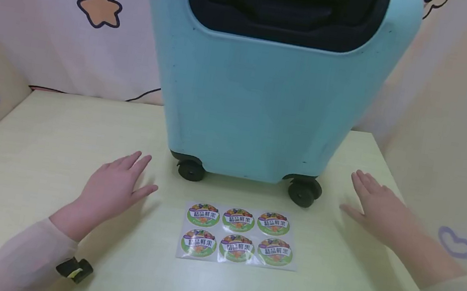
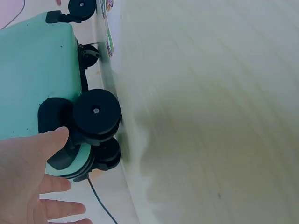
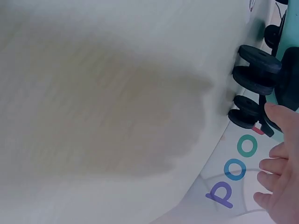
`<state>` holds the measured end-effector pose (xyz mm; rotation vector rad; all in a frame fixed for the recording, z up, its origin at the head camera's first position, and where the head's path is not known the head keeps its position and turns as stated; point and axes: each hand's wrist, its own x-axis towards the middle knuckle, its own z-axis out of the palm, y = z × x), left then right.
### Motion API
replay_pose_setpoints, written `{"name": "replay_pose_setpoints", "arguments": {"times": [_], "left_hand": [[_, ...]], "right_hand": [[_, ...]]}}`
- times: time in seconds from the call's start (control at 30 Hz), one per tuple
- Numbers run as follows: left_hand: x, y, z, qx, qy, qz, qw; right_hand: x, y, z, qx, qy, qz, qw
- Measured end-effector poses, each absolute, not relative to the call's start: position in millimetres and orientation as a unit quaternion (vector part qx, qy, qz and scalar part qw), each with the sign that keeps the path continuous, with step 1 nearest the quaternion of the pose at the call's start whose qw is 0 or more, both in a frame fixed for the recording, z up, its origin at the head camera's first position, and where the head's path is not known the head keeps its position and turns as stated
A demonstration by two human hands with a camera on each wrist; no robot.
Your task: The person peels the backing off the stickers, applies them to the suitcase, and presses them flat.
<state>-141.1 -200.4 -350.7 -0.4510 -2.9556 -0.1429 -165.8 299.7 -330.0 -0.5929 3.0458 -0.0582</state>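
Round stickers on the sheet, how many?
6 on the sheet: far-left sticker, far-middle sticker, far-right sticker, near-left sticker, near-middle sticker, near-right sticker. None looks hidden.

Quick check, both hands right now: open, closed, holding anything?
Left hand: open, holding nothing, left of the sticker sheet.
Right hand: open, holding nothing, right of the blue suitcase.

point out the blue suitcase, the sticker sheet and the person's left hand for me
blue suitcase (image 1: 263, 94): head view, on the plain blue face turned toward the camera
sticker sheet (image 1: 240, 234): head view, on its middle, between the two rows
left hand (image 1: 111, 190): head view, on the back of the hand
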Motion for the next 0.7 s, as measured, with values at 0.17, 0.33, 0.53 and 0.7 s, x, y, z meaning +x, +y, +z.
{"name": "replay_pose_setpoints", "arguments": {"times": [0.17, 0.33, 0.53, 0.7], "left_hand": [[-139, -200, -354, -0.167, -0.98, -0.058, 0.092], [-138, -198, -354, -0.179, -0.976, -0.061, 0.109], [-135, -193, -355, -0.181, -0.976, -0.073, 0.102], [-133, -188, -357, -0.177, -0.978, -0.081, 0.08]], "right_hand": [[-162, 293, -334, -0.189, 0.982, -0.027, -0.008], [-159, 288, -336, -0.192, 0.979, -0.042, -0.045], [-156, 284, -338, -0.207, 0.973, -0.06, -0.078], [-152, 275, -339, -0.213, 0.97, -0.075, -0.091]]}}
